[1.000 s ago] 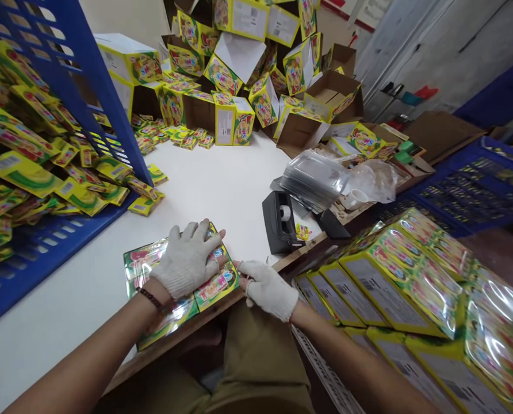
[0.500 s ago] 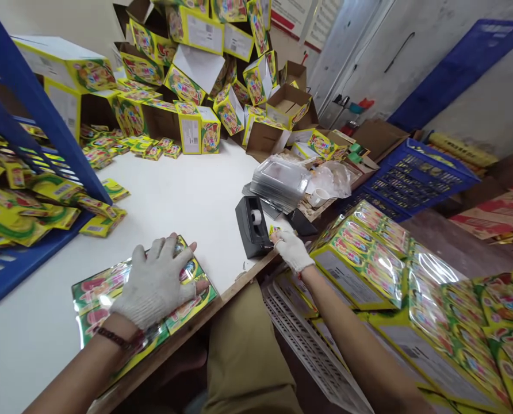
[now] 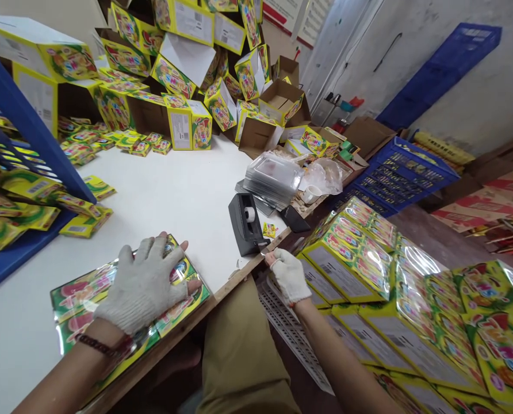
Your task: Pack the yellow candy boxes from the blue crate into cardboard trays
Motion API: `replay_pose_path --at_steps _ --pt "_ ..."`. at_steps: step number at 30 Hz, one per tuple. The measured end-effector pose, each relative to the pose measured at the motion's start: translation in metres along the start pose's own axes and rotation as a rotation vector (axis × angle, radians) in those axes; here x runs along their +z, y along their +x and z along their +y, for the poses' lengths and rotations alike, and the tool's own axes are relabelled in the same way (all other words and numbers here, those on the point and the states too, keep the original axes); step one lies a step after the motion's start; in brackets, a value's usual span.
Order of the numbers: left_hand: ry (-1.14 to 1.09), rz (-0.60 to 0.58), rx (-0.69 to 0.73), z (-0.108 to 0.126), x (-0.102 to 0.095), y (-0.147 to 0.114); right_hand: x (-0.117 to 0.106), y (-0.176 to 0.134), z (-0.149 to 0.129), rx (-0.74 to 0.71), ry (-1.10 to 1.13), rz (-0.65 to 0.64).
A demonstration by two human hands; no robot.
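Observation:
My left hand, in a white fingerless glove, lies flat with fingers spread on a box of small green and yellow packs under a shiny clear cover. At the table's front edge, my right hand, gloved alike, pinches the end of a strip of tape. The strip runs to the front of a black tape dispenser, which carries a white-cored roll. A small yellow pack lies just right of the dispenser. Behind it is a stack of clear plastic covers.
A blue crate with loose yellow packs stands at the left. Open printed boxes pile up at the back. Filled, clear-covered boxes are stacked at the right above a white crate. Blue crates stand farther off.
My right hand has drawn back from beside the dispenser towards me, with a tape strip now showing at its fingertips. The small yellow pack is uncovered. My left hand stays on the box.

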State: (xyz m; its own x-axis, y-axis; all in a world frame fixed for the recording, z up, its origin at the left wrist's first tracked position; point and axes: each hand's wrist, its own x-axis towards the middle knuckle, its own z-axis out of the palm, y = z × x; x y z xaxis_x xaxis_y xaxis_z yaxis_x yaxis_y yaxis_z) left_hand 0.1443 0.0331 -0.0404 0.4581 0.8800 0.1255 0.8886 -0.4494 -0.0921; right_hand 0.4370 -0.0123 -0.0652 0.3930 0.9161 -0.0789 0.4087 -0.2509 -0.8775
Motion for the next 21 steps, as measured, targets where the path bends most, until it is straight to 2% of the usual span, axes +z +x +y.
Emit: replay_pose_path --at_steps 5,9,12,14,16,19,21 --pt "0.003 -0.017 -0.012 0.001 -0.002 0.001 0.001 0.016 0.016 0.006 -0.072 -0.064" --pt "-0.033 -0.018 -0.04 0.002 -0.003 -0.001 -0.009 0.023 0.029 0.061 -0.286 -0.197" --pt "-0.066 -0.008 -0.05 0.003 -0.002 -0.002 -0.014 0.015 0.027 0.054 -0.293 -0.341" --pt "-0.077 0.001 -0.05 0.004 -0.002 -0.002 -0.013 0.012 0.009 -0.057 -0.234 -0.514" --pt "-0.079 0.009 -0.055 0.005 -0.003 -0.002 -0.004 0.015 -0.021 -0.228 -0.163 -0.722" --pt "-0.085 0.025 -0.052 0.005 -0.004 -0.004 0.029 0.033 -0.072 -0.455 -0.132 -1.036" --pt "-0.087 0.042 -0.039 0.004 -0.003 -0.004 0.057 0.049 -0.097 -0.513 -0.163 -1.216"
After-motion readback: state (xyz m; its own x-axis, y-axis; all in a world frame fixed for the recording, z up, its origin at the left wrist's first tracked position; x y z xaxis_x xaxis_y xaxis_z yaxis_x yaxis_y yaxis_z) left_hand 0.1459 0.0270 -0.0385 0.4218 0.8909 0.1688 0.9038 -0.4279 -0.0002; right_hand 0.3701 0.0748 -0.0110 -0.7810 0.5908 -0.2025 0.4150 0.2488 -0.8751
